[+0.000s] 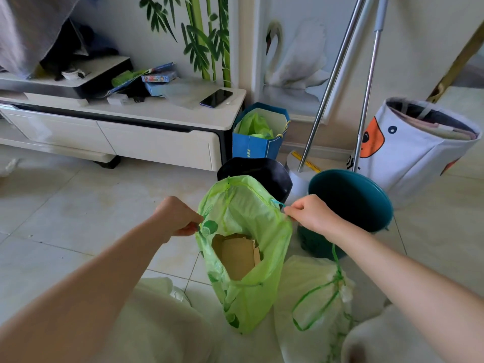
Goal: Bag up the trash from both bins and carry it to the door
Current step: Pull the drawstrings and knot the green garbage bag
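A light green trash bag (251,292) hangs open between my hands, with brown cardboard (237,255) inside it. My left hand (178,218) pinches the bag's left rim. My right hand (311,213) pinches the right rim by the drawstring. A white tied trash bag (311,305) with green drawstrings lies on the floor at the lower right. Behind the green bag stands a black bin (264,174), and to its right a teal bin (351,200), tilted and with nothing seen in it.
A white TV cabinet (157,121) with a phone (216,98) runs along the left wall. A blue paper bag (259,137) holding green plastic stands in the corner. Metal poles (337,74) lean on a round base, beside a white fabric hamper (408,153). Tiled floor lies to the left.
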Available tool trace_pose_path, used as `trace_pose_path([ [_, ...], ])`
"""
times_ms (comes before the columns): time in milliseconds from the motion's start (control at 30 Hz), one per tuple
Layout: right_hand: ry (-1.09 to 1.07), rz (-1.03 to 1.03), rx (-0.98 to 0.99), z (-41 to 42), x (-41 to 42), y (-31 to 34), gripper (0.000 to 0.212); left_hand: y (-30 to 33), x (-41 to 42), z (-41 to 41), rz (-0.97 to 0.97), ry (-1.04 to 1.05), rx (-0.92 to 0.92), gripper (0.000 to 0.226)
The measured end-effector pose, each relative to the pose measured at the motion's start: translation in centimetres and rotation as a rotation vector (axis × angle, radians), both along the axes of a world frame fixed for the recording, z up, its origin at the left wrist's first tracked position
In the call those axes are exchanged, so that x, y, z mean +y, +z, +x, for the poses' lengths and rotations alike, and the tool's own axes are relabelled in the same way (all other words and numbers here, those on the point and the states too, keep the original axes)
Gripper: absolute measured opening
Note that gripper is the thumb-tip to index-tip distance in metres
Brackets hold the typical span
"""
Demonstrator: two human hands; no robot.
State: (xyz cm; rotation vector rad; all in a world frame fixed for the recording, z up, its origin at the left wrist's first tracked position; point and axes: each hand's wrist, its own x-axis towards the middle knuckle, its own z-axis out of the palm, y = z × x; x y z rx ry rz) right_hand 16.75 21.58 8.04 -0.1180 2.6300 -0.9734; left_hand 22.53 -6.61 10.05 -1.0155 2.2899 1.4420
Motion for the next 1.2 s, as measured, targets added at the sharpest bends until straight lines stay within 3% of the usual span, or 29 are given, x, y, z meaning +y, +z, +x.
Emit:
trace_pose_path([
  [133, -0.044, -0.183, -0.044, -0.1, -0.9, -0.1, 0.015, 0.8, 0.2, -0.1, 0.047, -0.055, 0.003, 0.01],
  [267, -0.163, -0.402, -0.21, -0.7, -1.9, 0.5, 0.014, 1.3, 0.6, -0.2, 0.041, -0.127, 0.056, 0.014],
  [333, -0.16, -0.388, -0.289, -0.8, -1.9, 1.0, 0.019, 1.6, 1.1, -0.3, 0.017, -0.173, 0.081, 0.015],
  [400, -0.068, -0.276, -0.207, -0.6, -1.9, 1.9, 0.02, 1.9, 1.6, -0.5, -0.005, -0.193, 0.164, 0.014],
  [467, -0.022, -0.32, -0.067, -0.7, -2.1, 3.3, 0.02, 2.3, 2.1, -0.7, -0.01, -0.179, 0.289, 0.012],
  [667, -0.051, -0.847, 0.143, -0.8, -1.7, 8.5, 0.017, 6.1, 3.5, -1.0, 0.027, -0.079, 0.798, 0.016],
  [733, -0.052, -0.932, 0.165, -0.5, -1.5, 9.5, 0.017, 6.7, 3.9, -0.9, 0.066, -0.082, 0.862, 0.016],
  [1033, 0.002, -0.682, 0.169, 1.1, -2.5, 8.7, 0.017, 6.0, 6.4, -0.8, 0.075, -0.228, 0.793, 0.018],
  [1200, 0.019, -0.556, 0.156, 1.6, -2.9, 8.2, 0.006, 5.8, 8.0, -0.4, 0.122, -0.303, 0.77, 0.027],
])
